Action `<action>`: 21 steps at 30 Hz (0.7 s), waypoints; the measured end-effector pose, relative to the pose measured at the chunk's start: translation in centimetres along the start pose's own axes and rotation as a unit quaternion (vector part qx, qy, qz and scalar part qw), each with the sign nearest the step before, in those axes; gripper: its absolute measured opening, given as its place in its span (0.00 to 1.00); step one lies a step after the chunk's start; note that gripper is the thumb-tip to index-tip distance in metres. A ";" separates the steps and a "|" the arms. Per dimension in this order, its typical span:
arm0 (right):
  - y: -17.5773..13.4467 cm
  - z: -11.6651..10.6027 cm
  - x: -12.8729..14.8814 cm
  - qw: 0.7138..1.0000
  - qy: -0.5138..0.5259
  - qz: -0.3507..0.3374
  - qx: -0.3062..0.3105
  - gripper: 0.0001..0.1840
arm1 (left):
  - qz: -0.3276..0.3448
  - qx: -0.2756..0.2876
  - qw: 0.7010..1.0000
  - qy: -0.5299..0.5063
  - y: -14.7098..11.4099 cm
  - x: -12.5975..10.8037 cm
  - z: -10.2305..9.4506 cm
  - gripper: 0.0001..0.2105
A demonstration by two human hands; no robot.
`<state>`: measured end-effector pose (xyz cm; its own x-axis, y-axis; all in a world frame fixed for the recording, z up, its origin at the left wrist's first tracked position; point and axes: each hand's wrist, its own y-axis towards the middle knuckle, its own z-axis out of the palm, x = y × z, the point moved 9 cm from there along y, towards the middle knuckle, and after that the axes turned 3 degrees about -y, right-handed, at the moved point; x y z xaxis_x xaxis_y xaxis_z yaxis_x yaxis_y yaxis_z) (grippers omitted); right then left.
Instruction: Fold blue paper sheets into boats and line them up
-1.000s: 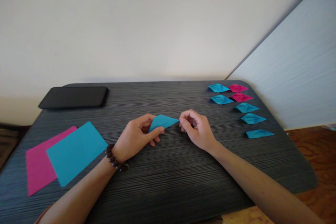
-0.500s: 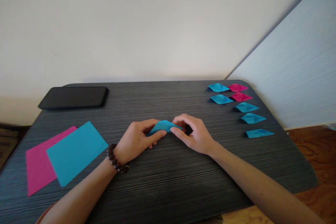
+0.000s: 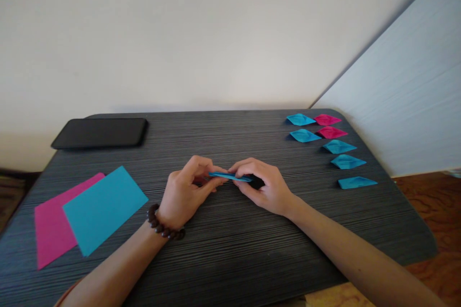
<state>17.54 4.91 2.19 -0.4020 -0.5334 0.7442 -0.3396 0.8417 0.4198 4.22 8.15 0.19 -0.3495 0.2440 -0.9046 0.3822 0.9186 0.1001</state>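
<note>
A folded piece of blue paper [image 3: 230, 177] is held between both hands above the middle of the table, seen almost edge-on as a thin strip. My left hand [image 3: 189, 189] pinches its left part between thumb and fingers. On the right part, my right hand [image 3: 261, 184] is closed with thumb and fingertips on the paper. The fingers hide some of its shape. Blue paper sheets [image 3: 106, 211] lie flat to the left of my left hand, partly over pink paper [image 3: 54, 228].
Several folded paper boats stand at the right, among them a blue boat [image 3: 348, 161] and a pink boat [image 3: 331, 132]. A black phone-like slab [image 3: 101, 133] lies at the back left of the dark table [image 3: 223, 259]. A wall [image 3: 201, 33] rises behind.
The blue folded paper has turned from showing a broad face to nearly edge-on. My left hand has shifted its fingers on it; my right hand has moved only slightly.
</note>
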 end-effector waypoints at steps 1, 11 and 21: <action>0.0 0.0 0.0 1.000 -0.006 -0.003 -0.002 0.08 | 0.013 -0.014 1.000 0.013 -0.1 -0.2 -0.2 0.12; -0.2 -0.2 0.4 0.998 -0.053 -0.015 -0.023 0.07 | 0.105 -0.031 0.991 0.079 -0.2 -1.6 -0.5 0.10; -0.2 -0.3 0.5 0.999 -0.027 -0.020 -0.028 0.06 | 0.129 -0.062 0.987 0.068 -0.3 -1.6 -1.0 0.07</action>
<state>17.66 4.48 2.67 -0.4344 -0.5696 0.6978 -0.3094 0.8219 0.4782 3.82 7.75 2.01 -0.3692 0.5068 -0.7790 0.3681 0.8494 0.3781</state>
